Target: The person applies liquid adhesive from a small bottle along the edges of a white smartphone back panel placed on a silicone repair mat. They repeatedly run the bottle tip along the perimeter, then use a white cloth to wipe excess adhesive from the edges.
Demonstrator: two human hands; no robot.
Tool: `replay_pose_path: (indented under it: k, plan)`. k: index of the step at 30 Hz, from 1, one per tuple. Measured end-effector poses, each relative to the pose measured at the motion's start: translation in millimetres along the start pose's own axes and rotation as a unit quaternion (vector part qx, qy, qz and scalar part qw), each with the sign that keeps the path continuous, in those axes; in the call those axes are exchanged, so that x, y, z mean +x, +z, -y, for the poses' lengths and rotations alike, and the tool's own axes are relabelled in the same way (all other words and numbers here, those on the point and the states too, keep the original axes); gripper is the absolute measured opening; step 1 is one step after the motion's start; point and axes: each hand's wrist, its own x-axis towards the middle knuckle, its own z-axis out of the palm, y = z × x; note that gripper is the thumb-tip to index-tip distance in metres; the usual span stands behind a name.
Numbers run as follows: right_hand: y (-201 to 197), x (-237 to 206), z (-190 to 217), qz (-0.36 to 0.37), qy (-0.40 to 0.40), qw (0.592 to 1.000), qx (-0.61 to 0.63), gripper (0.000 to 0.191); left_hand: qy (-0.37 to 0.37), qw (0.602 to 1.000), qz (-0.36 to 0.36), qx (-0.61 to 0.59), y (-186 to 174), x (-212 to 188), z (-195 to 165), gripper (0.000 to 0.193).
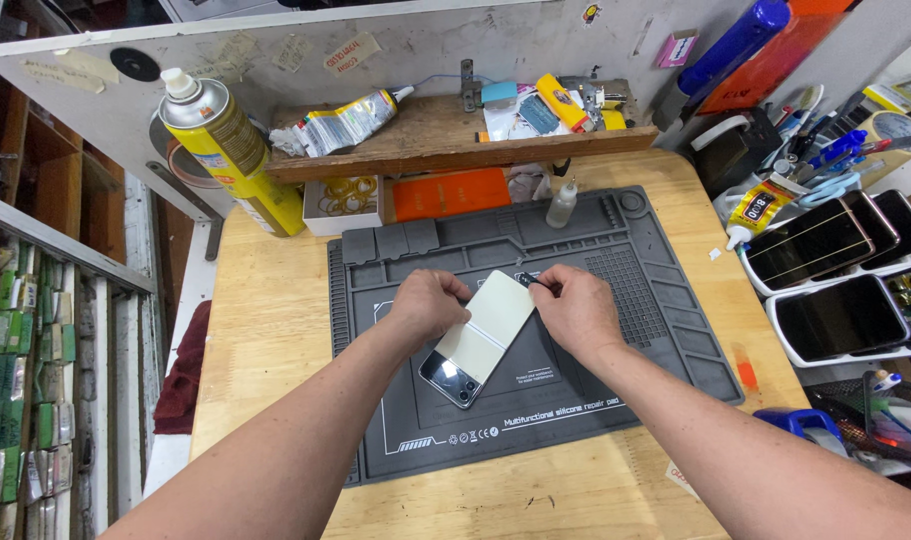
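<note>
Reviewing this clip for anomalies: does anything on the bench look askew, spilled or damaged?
Little stands out. The cream foldable phone lies diagonally across the grey silicone repair mat, pinned by the left hand, with the right hand at its top corner. The yellow spray can appears to lean. No spill visible.

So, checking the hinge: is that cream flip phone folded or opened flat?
Opened flat: the cream flip phone lies face-down, both halves in line on the grey repair mat.

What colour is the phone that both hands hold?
Cream, with a black band at one end, seen from the head camera.
</note>
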Motion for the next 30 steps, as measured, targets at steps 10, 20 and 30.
replay_pose_path:
  k: [10,20,30]
  plan:
    - [1.1,-4.2,-1.1,-0.029,-0.093,0.994,-0.044,0.017,-0.011,1.0,-0.005,0.016,2.5,-2.0,-2.9,0.033]
    - [0.9,-12.4,7.8,-0.048,-0.112,0.986,-0.118,0.016,0.115,0.98,-0.074,0.146,20.2,-36.6,-6.6,0.084]
    - [4.6,-3.4,4.8,-0.029,-0.125,0.987,-0.099,0.016,0.097,0.979,-0.056,0.169,19.7,-39.7,-14.2,0.088]
